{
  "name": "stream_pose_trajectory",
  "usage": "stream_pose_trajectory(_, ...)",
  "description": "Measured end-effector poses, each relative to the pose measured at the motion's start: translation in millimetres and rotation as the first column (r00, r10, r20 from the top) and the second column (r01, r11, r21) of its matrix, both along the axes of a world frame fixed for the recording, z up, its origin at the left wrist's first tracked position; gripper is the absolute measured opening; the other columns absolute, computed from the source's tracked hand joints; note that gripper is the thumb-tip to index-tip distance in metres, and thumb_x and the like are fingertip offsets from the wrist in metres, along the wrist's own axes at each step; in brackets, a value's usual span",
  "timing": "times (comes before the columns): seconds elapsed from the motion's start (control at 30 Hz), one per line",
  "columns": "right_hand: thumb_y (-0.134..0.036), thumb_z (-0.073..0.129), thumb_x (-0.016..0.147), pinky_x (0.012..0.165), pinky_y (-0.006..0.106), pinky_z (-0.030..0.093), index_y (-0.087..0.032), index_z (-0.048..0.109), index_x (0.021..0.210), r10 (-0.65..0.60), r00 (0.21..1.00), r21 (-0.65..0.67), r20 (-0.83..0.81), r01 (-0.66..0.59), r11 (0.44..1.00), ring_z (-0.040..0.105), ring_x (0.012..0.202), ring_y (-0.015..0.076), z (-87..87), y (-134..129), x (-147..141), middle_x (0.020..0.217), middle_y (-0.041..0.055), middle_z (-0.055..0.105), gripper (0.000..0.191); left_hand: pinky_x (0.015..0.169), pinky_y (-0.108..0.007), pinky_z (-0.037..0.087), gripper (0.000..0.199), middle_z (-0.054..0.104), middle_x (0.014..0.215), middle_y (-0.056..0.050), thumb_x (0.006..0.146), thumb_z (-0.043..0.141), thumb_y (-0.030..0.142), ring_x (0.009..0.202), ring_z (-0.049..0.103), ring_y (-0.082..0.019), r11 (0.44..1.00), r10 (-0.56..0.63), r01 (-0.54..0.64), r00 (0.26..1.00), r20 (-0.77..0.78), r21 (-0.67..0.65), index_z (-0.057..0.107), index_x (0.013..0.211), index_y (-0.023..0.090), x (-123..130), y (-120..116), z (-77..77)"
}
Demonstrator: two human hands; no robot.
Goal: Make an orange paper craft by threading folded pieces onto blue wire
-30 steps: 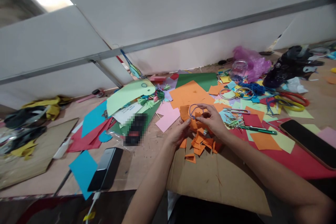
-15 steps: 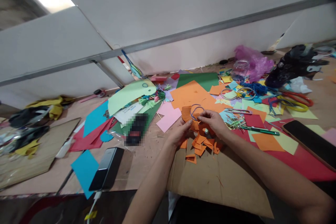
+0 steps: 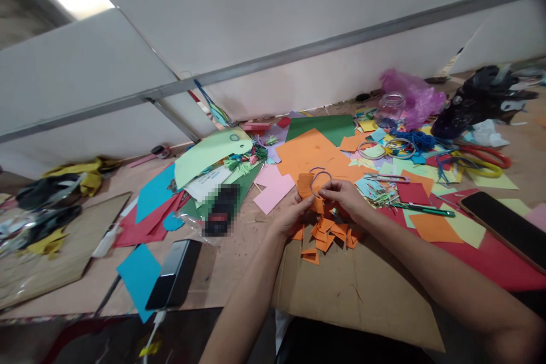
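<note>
Your L hand [image 3: 295, 213] has its fingers closed on a folded orange paper strip [image 3: 304, 184], at the far end of a matte brown cardboard sheet [image 3: 354, 293]; your R hand [image 3: 344, 198], thumb & fingertip nearly together, seems to pinch a thin purple cord loop [image 3: 313, 182] beside it; strip's prob. v. light, crisp, easily creased, so best held flat by an edge; cord looks soft & bendy, best nipped on the ring; small angular orange pieces [image 3: 325, 233] lie below, w/ sharp folds.
</note>
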State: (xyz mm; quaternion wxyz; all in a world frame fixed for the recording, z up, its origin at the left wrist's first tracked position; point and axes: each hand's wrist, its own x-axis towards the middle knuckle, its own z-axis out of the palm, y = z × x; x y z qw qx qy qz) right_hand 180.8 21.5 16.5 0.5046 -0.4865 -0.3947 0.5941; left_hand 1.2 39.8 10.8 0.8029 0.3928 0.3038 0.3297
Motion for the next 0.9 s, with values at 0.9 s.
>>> stream_pose_trajectory(0.9,-0.033,0.09,0.058,0.045,0.02,0.038,-0.018,0.062,0.073,0.09,0.921,-0.165,-0.379,-0.163,0.973,0.052,0.046,0.0068,5.5,-7.3,-5.7,0.062,-0.0031,0.063,0.036,0.075,-0.025,0.055,0.037,0.075,0.084,-0.001,0.065,0.092,0.037,0.076,0.07,-0.014,0.977,0.194,-0.201,0.977,0.092,0.076,0.068,0.085,0.018,-6.0,4.5,21.2)
